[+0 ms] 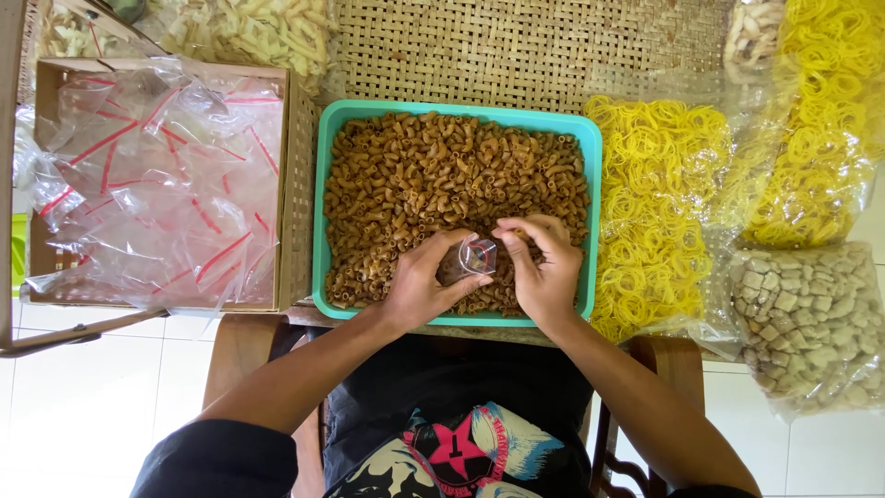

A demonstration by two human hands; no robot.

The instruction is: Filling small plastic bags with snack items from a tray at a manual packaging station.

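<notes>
Small clear plastic bag [477, 255] held open over teal tray [458, 112] of brown elbow macaroni [433, 175].
Pinched between left hand [419, 286] and right hand [544, 267], close together, mouth spread wide above the tray for filling.

White tiled floor [55, 406], woven mat [516, 46], wooden chair [241, 355], daylight

Both forearms are bare, dark sleeves pushed up near the elbows. Below the left hand [419, 286] and right hand [546, 272] there's a black shirt [461, 443] with a red, white and teal graphic print.
</notes>
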